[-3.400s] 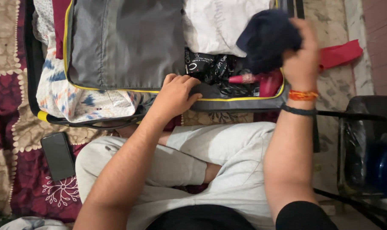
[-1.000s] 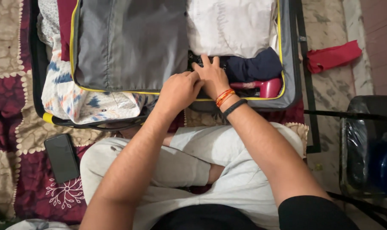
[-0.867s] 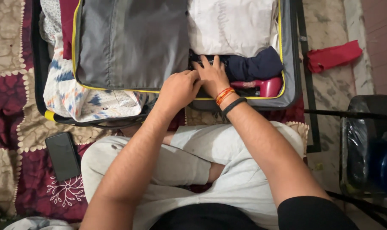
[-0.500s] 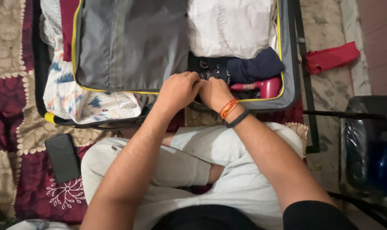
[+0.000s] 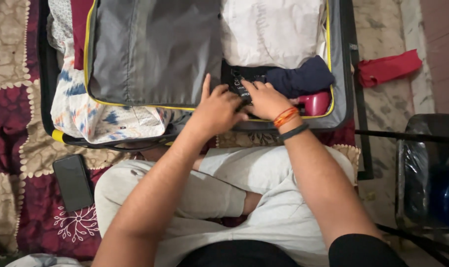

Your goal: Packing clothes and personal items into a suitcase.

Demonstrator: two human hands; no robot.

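An open grey suitcase (image 5: 340, 59) with yellow piping lies in front of my crossed legs. My left hand (image 5: 217, 109) rests on its near edge, index finger stretched up along the grey zipped divider (image 5: 153, 49). My right hand (image 5: 266, 99), with an orange thread and a black band at the wrist, presses on black garments (image 5: 242, 81) packed at the near side. Beside them lie a navy rolled cloth (image 5: 303, 79), a pink hair dryer (image 5: 316, 104) and a white folded cloth (image 5: 274, 32).
A black phone (image 5: 72, 182) lies on the maroon and beige patterned mat (image 5: 12, 148) at my left. A white cloth with blue print (image 5: 96, 116) spills from the suitcase's left half. A red cloth (image 5: 390, 66) lies on the stone floor; a dark chair (image 5: 427, 173) stands right.
My right hand put the navy cloth into the suitcase, then came down onto the black garments. My left hand stayed at the near edge and has now stretched out its index finger.
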